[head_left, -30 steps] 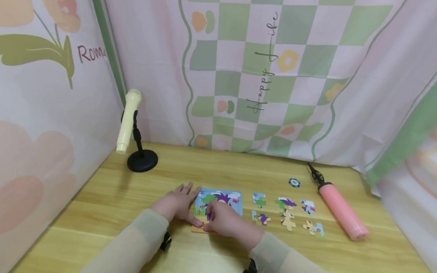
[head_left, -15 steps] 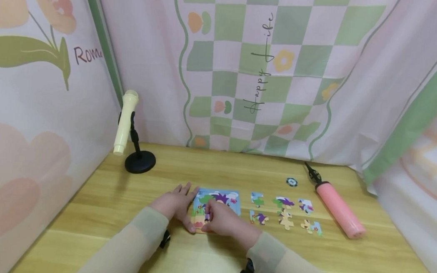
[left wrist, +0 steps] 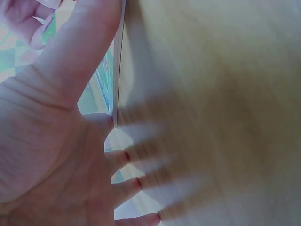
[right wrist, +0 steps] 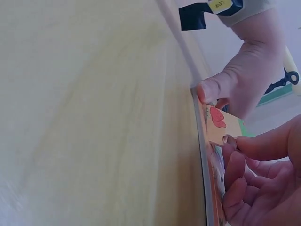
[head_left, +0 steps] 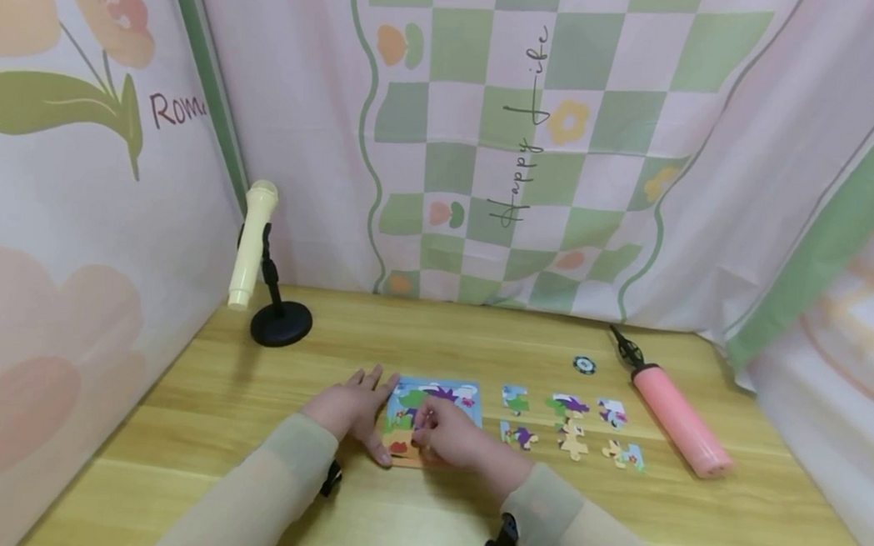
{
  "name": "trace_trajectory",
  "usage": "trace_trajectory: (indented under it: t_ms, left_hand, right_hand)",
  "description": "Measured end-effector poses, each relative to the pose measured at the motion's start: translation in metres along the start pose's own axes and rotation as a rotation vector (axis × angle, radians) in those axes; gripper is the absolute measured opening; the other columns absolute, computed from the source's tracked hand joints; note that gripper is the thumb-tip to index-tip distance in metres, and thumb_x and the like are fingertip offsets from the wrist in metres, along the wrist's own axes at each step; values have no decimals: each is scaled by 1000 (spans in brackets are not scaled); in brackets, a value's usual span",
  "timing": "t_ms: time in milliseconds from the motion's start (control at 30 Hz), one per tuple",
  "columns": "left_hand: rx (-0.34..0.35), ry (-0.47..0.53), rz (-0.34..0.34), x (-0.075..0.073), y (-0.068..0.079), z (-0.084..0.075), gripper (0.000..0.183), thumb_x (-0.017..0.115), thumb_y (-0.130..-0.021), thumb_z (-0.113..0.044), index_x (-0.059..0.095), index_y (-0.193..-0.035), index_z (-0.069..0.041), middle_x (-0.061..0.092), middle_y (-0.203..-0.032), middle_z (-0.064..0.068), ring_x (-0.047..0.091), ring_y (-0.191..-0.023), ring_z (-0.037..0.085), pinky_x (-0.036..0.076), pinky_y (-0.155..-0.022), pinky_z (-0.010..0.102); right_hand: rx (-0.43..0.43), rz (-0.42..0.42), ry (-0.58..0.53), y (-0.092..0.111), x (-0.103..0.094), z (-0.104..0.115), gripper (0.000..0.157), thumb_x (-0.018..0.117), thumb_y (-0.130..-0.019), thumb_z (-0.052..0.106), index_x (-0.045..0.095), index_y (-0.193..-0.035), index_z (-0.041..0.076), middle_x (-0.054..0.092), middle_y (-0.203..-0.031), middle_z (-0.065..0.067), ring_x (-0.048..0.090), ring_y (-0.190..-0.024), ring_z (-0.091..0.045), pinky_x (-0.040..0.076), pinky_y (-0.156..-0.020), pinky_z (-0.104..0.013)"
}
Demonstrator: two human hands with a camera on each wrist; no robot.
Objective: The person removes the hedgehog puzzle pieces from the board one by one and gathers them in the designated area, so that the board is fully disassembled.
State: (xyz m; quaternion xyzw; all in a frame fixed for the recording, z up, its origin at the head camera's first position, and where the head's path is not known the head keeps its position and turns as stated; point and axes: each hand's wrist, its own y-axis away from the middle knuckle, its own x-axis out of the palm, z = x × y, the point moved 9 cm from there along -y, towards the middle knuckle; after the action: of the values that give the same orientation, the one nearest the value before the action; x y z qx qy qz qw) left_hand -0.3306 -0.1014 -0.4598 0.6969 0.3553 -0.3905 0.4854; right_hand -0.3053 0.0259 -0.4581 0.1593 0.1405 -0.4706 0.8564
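Note:
A square picture puzzle in its board (head_left: 438,382) lies flat on the table. My left hand (head_left: 357,406) rests along the board's left side, fingers spread and straight, thumb at the near left corner. In the left wrist view the same hand's palm (left wrist: 51,150) shows beside the board's edge. My right hand (head_left: 453,433) is over the board's lower part. Between its thumb and index finger it pinches a puzzle piece (right wrist: 221,123), cream-orange with a red shape, tilted up from the board. The right hand hides part of the picture.
To the board's right, several loose puzzle pieces (head_left: 572,440) lie in two rows. A pink hand pump (head_left: 683,420) and a round chip (head_left: 584,365) lie beyond them. At the back left, a cream microphone (head_left: 252,245) leans on a black stand (head_left: 281,324). Curtains surround the table.
My left thumb has moved off the board's near left corner to its edge. My right fingers have lifted slightly and shifted right, leaving more of the red-and-orange corner in view.

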Motion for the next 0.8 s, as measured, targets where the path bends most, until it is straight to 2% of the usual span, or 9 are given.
trace_trajectory:
  t_ms: [133, 333, 500, 667, 800]
  left_hand:
    - [2, -7, -5, 0, 1, 0, 132, 86, -55, -65, 17, -160, -24, 10, -164, 12, 11, -147, 40, 25, -110, 62]
    - [3, -8, -15, 1, 1, -1, 133, 86, -54, -65, 17, -160, -24, 10, -164, 12, 10, -147, 40, 24, -111, 62]
    - [2, -15, -13, 2, 1, 0, 133, 86, -55, -65, 16, -160, -24, 10, -164, 11, 10, -148, 39, 24, -111, 61]
    - [-8, -6, -17, 2, 0, 0, 133, 86, -54, -65, 16, -160, -24, 9, -164, 11, 9, -148, 39, 22, -112, 60]
    - [-9, -3, -17, 1, -1, 1, 133, 85, -54, -65, 17, -160, -24, 10, -164, 12, 10, -147, 40, 22, -112, 61]
  right_hand:
    - [12, -11, -50, 4, -3, 2, 9, 60, -93, -3, 54, -92, 3, 60, -79, -10, 49, -55, -15, 42, -51, -25]
    - [-45, -63, -4, 13, -27, 17, 8, 62, -94, 0, 56, -93, 5, 59, -80, -9, 58, -66, -27, 51, -58, -37]
    - [-24, -117, 58, 27, -68, 29, 7, 64, -93, 5, 58, -97, 4, 60, -84, -9, 59, -75, -32, 53, -67, -43]
    - [-27, -169, 112, 47, -114, 36, 8, 65, -91, 3, 60, -97, -1, 61, -83, -11, 57, -72, -25, 52, -64, -35]
    - [-24, -189, 156, 65, -139, 35, 10, 65, -92, 3, 59, -97, -3, 62, -83, -12, 56, -70, -21, 51, -61, -31]
